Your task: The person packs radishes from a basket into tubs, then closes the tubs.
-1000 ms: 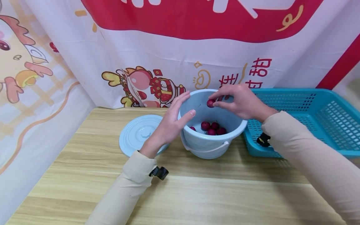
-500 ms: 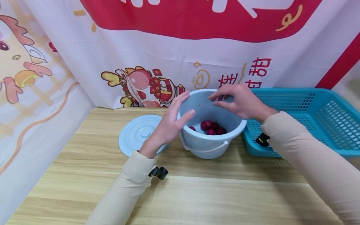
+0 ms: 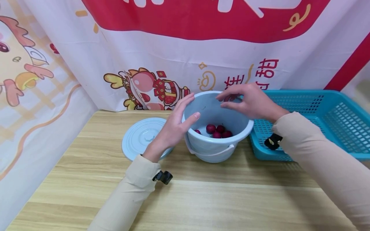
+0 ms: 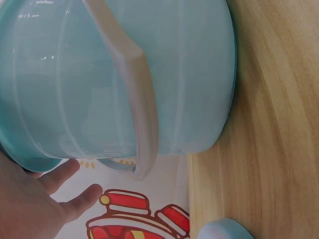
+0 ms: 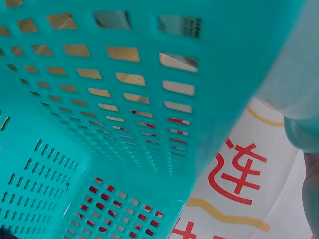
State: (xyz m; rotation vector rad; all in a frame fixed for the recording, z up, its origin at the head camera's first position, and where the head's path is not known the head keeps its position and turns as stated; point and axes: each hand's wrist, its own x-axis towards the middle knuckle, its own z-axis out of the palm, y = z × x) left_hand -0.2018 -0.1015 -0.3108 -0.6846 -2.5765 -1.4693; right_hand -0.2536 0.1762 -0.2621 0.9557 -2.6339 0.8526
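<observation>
- I see right grip [image 3: 251, 102] over bucket [image 3: 212, 146], thumb and forefinger apart, nothing visible between.
- Left grip [image 3: 173, 125] at bucket's left rim, fingers straight.
- Fruits [image 3: 211, 129] on bucket floor, below-left of right grip, which I judge better placed; round, no long axis.

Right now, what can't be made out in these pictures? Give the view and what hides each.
Head view: part of the lid, behind the left hand and wrist.
Head view: leftmost fruit, mostly behind the near rim of the bucket.
Head view: right end of the basket, cut off by the edge.
Right wrist view: most of the right hand, past the edge.
</observation>
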